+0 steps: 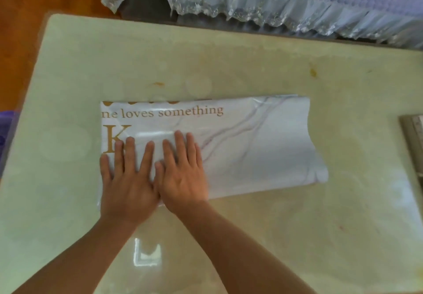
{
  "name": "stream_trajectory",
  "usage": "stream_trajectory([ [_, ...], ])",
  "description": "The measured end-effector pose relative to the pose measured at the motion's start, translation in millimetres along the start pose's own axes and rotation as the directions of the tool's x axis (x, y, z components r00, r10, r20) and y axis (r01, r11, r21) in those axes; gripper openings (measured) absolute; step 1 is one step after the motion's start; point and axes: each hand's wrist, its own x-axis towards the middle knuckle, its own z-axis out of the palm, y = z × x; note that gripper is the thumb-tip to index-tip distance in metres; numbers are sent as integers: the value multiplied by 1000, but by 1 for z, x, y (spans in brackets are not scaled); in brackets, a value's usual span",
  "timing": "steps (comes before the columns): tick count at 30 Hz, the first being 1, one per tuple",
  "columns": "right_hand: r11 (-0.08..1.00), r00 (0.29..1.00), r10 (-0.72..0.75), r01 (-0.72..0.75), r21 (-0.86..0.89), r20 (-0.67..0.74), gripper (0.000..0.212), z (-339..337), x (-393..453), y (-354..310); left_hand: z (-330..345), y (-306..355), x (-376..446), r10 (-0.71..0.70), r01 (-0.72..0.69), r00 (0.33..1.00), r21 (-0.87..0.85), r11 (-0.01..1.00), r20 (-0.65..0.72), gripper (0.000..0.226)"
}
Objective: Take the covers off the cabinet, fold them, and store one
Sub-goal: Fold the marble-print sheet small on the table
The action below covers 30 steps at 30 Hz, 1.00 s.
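Flat on the glossy cream marble cabinet top [251, 69] lies the folded white marble-print plastic cover with gold lettering [251, 147]. Both hands press its left end with straight fingers, the left hand [128, 179] just beside the right hand [183, 174], thumbs touching

Bare forearms, no sleeves, unadorned fingers [148, 156]
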Motion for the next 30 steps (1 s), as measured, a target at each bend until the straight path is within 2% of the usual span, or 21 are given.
stream_trajectory([
  [3, 996, 998, 54, -57, -75, -36, 59, -7, -3, 52, 1, 4, 2, 1, -1, 1000, -22, 1000, -21, 73],
  [7, 951, 965, 220, -245, -187, -145, 61, -39, -37, 149, 0, 5, -3, -5, 5, 1000, -31, 1000, 16, 74],
  [12, 913, 954, 250, -288, -287, -163, 64, -83, -66, 236, -3, 9, 0, 12, -12, 1000, -27, 1000, -6, 74],
  [15, 889, 920, 357, -388, -244, -162, 68, -91, -72, 259, -2, 11, 0, 13, -13, 1000, -14, 1000, 3, 74],
  [19, 851, 885, 461, -461, -251, -61, 73, -97, -76, 263, -4, 10, 2, 2, -2, 999, 0, 1000, 35, 74],
  [22, 815, 879, 451, -476, -331, -154, 68, -108, -64, 237, -5, 9, 4, 4, -4, 998, 1, 1000, 63, 75],
  [25, 899, 933, 299, -346, -269, -200, 69, -114, -4, 182, -4, 9, 4, -9, 9, 998, 4, 1000, 59, 74],
  [28, 958, 995, 36, -60, -280, -89, 72, -98, 67, 110, -4, 8, 3, -2, 2, 999, -2, 1000, 51, 74],
  [30, 954, 999, -52, 48, -295, -6, 72, -78, 98, 76, -5, 8, 1, -5, 5, 998, -2, 1000, 55, 73],
])
